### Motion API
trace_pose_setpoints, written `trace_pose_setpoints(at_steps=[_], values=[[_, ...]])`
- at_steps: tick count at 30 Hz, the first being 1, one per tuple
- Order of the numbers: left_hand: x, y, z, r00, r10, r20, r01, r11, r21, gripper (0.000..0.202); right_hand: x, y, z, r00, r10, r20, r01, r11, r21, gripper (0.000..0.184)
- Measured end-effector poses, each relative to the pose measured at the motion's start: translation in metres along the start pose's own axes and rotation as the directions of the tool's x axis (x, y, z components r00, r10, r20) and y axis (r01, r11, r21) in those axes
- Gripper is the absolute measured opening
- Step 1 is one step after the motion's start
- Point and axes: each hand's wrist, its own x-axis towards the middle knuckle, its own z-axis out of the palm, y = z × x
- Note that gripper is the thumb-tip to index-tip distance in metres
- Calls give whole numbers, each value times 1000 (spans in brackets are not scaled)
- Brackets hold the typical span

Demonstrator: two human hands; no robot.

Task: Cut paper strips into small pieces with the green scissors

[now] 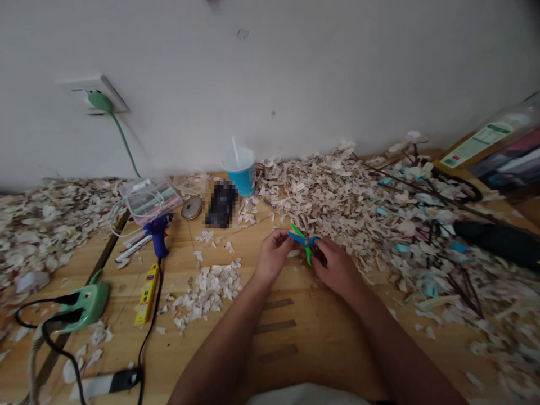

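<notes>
Small scissors (305, 241) with one blue half and one green half are in my right hand (337, 267), fingers at the handles. Their blades stand apart and point at my left hand (273, 253). The fingertips of my left hand are pinched together by the blades; what they hold is too small and hidden to make out. A pale scrap (292, 253) shows just beneath those fingertips. Three flat brownish strips (276, 326) lie on the wooden table between my forearms. Left of my left arm is a small heap of pale petal-like pieces (211, 289).
A large pile of pale flakes (324, 191) spreads along the wall and right side, with twiggy branches (422, 185). Toward the back stand a blue cup (242, 179) and a pixelated dark object (221, 203). Leftward lie a blue glue gun (159, 233), a yellow packet (147, 295) and a green power strip (86, 306).
</notes>
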Motion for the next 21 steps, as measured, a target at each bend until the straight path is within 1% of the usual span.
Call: trace_pose_setpoints(at_steps=[1,2,3,4,9,14,17,21], values=[[0,-1,2,999,-32,2,32,995,-94,25,0,0,0,1000,-3,-1,3,1000,-2,27],[0,-2,3,999,-48,-1,47,987,-152,27,0,0,1,1000,-3,3,3,1000,-4,26],[0,-1,3,999,-49,-6,47,983,-175,27,0,-1,1,1000,-2,10,2,1000,-5,26],[-1,0,3,999,-41,-10,39,985,-170,27,0,-1,1,1000,-2,14,2,1000,-6,26],[-1,6,1,999,26,-20,-27,999,-38,28,0,-1,0,1000,-12,18,12,1000,4,28],[1,6,1,999,45,-14,-45,999,1,31,0,0,1,1000,5,11,-5,1000,28,28],[1,7,0,999,54,1,-54,998,34,30,0,0,2,1000,4,7,-5,1000,29,29],[1,9,-2,998,59,-11,-58,994,96,28,0,1,2,1000,9,14,-10,1000,29,29]])
